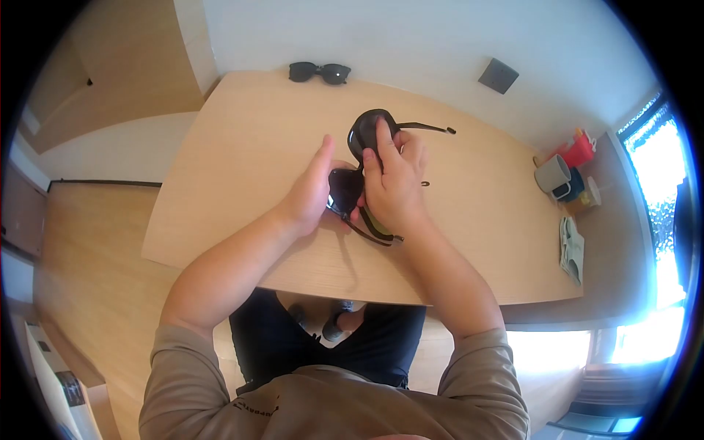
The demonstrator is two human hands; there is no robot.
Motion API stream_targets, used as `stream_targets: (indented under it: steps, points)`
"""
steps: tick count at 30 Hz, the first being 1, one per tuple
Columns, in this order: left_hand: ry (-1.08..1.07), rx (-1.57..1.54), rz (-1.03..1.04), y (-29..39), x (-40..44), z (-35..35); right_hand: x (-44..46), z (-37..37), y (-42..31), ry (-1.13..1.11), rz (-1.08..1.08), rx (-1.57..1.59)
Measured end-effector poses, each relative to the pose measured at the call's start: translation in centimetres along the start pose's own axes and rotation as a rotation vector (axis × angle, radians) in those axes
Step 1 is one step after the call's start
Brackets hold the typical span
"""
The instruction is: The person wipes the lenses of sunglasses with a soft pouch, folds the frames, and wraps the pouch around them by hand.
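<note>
Black, dark-lensed sunglasses (343, 189) above the pale wooden table (253, 136): right hand (396, 180) gripping, left hand (311, 193) closure unclear; support evenly.

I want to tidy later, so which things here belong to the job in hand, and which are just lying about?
In the job:
black sunglasses, between left hand and right hand

Seemingly just lying about:
other sunglasses, far edge of table
grey cup, right side
pale folded item, nearer

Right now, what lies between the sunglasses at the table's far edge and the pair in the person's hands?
Nothing: in the head view, only bare tabletop shows between the far sunglasses and the held pair.
</note>
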State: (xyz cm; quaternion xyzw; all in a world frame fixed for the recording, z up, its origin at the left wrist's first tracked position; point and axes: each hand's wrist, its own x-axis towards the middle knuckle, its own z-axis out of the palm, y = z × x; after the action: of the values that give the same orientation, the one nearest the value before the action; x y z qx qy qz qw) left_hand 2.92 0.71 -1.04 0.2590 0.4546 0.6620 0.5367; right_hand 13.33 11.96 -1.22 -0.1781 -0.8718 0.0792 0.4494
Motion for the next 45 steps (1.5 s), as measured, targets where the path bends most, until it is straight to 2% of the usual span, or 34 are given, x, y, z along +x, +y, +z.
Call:
stream_targets:
  steps: [3, 6, 12, 15, 18, 21, 27, 34, 40, 43, 45]
  points:
    - [0.019, 0.024, -0.011, -0.2, 0.0, 0.0, 0.1, 0.8, 0.9, -0.014, -0.001, 0.105]
    - [0.023, 0.052, 0.004, -0.8, 0.4, -0.4, 0.7, -0.3, 0.8, -0.171, 0.133, 0.213]
    - [0.046, 0.069, 0.015, -0.8, 0.4, -0.3, 1.0, -1.6, 0.1, -0.192, -0.093, 0.196]
    - [0.029, 0.084, 0.014, -0.8, 0.4, -0.4, 0.9, -1.4, 0.4, -0.192, -0.119, 0.117]
    - [-0.012, 0.14, 0.009, -1.1, 0.6, -0.7, 1.1, -1.3, -0.1, -0.155, 0.158, -0.025]
    - [-0.005, 0.193, 0.002, -1.4, 0.6, -0.6, 1.1, -2.1, 0.3, -0.273, 0.176, 0.053]
    - [0.013, 0.194, 0.003, -0.8, 0.3, -0.2, 0.7, -2.1, -0.5, -0.343, -0.04, 0.043]
    - [0.029, 0.072, 0.056, -0.4, 0.3, -0.5, 0.7, -2.0, -0.1, -0.26, -0.127, 0.157]
    - [-0.027, 0.041, 0.092, -0.3, 0.4, -0.6, 0.8, -1.4, 0.0, -0.058, -0.078, 0.267]
    - [-0.023, 0.059, 0.084, -0.3, 0.3, -0.6, 0.8, -1.2, 0.5, -0.079, -0.001, 0.305]
    - [0.005, 0.103, 0.073, -0.5, 0.5, -0.3, 0.8, -0.9, 0.8, -0.062, -0.058, 0.297]
